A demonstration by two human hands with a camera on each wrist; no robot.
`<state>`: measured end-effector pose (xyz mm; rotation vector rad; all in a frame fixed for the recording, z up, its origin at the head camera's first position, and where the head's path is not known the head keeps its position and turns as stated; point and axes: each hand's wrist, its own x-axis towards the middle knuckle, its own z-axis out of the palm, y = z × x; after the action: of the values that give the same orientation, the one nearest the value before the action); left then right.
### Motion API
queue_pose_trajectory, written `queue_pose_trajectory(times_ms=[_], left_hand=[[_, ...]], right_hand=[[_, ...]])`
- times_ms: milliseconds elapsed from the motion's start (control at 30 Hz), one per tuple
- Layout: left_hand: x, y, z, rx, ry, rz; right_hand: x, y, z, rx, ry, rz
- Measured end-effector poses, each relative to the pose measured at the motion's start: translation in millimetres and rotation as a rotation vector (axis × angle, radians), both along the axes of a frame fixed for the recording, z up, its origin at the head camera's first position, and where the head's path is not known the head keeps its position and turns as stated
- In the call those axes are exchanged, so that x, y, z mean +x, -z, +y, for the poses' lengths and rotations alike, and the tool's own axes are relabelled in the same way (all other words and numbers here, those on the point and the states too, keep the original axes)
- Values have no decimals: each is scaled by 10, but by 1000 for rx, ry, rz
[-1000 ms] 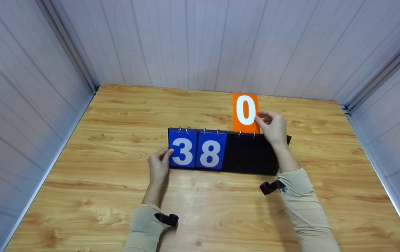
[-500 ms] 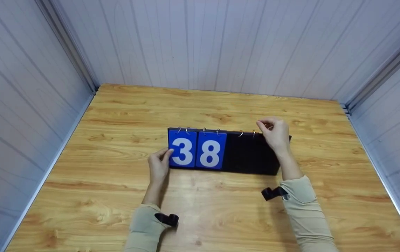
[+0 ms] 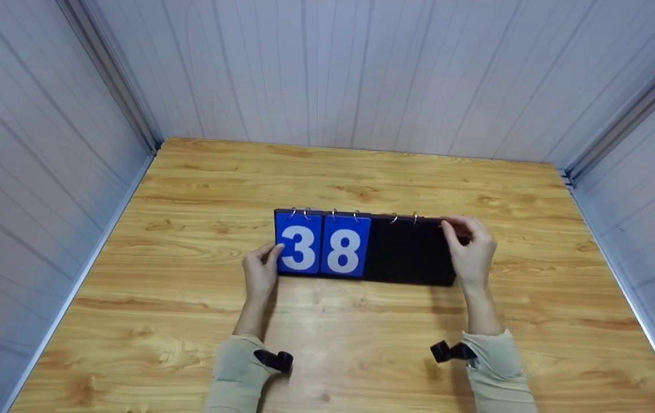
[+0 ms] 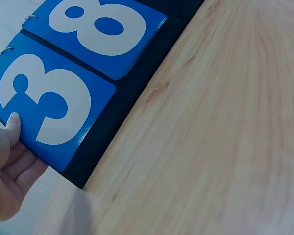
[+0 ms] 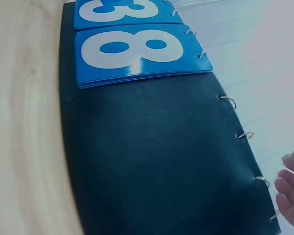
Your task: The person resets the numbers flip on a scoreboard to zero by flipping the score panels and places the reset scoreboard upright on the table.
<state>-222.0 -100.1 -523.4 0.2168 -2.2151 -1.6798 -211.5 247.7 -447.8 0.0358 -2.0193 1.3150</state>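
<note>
A black flip scoreboard (image 3: 408, 252) stands on the wooden table, its number cards hung on metal rings. Blue cards showing 3 (image 3: 299, 248) and 8 (image 3: 345, 252) cover its left half; the right half shows bare black. My left hand (image 3: 260, 269) grips the left edge, thumb on the 3 card and fingers behind, as the left wrist view confirms. My right hand (image 3: 472, 249) is at the upper right corner, thumb apart from the bent fingers. In the right wrist view that hand (image 5: 291, 188) sits just past the ringed edge, nothing visible between thumb and fingers. Orange cards are hidden behind the board.
The wooden tabletop (image 3: 327, 344) extends around the scoreboard on every side. Pale panelled walls (image 3: 327, 74) enclose it at the back, left and right. A small black wrist camera (image 3: 275, 360) is strapped to the left sleeve, another camera (image 3: 452, 351) to the right.
The orange 0 card, upright above the board a second ago, has gone behind it. My right hand has released it and moved right and down to the corner. My left hand stays put.
</note>
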Motion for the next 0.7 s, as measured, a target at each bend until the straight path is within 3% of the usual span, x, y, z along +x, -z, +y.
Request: queue_pose_trajectory(times_ms=[167,433,700], left_hand=[[32,-9,34,17,-8,7],[70,-6,97,-3,-61,35],[301,-45,272,-27,-160,132]], right_hand=[[111,167,65,-112,53,32],[223,411,141,-218,137,-1],[226,589,172,-242,244,-100]])
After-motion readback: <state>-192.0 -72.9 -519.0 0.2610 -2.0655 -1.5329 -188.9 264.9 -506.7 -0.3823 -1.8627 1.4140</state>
